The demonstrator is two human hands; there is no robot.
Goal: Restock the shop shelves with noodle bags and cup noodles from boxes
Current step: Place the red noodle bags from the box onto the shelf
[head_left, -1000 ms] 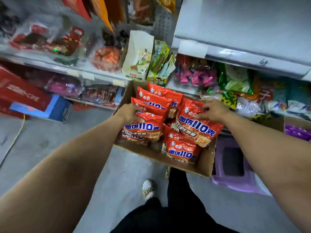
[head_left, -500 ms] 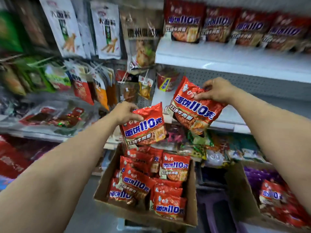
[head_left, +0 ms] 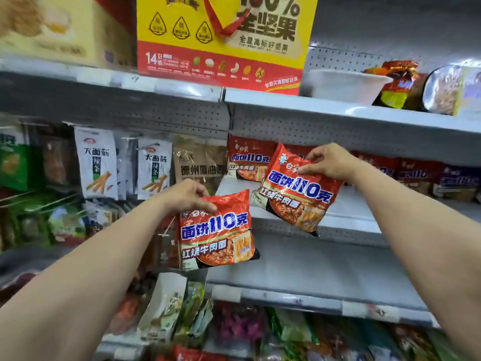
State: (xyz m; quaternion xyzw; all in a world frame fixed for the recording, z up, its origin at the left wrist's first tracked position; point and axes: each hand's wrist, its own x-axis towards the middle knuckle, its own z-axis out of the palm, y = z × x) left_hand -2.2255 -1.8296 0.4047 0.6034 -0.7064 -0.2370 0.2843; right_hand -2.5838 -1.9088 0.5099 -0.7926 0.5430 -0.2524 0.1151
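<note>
left hand (head_left: 188, 196) grips noodle bag (head_left: 217, 231); right hand (head_left: 330, 162) pinches second bag (head_left: 296, 190), seemingly over shelf (head_left: 347, 203)

The top shelf (head_left: 286, 104) carried a yellow-and-red nut box (head_left: 221, 40) with a beige carton (head_left: 59, 29) just beside it on the left. To the box's right stood a white bowl (head_left: 346, 86) and a few shiny packets (head_left: 395, 84). On the white middle shelf (head_left: 348, 212) red noodle bags (head_left: 247, 160) stood upright against the pegboard back, the row running on to the right as far as a purple bag (head_left: 455, 182), and under the grey lower shelf (head_left: 312, 272) lay mixed snack packets (head_left: 286, 329), too blurred to name.
</note>
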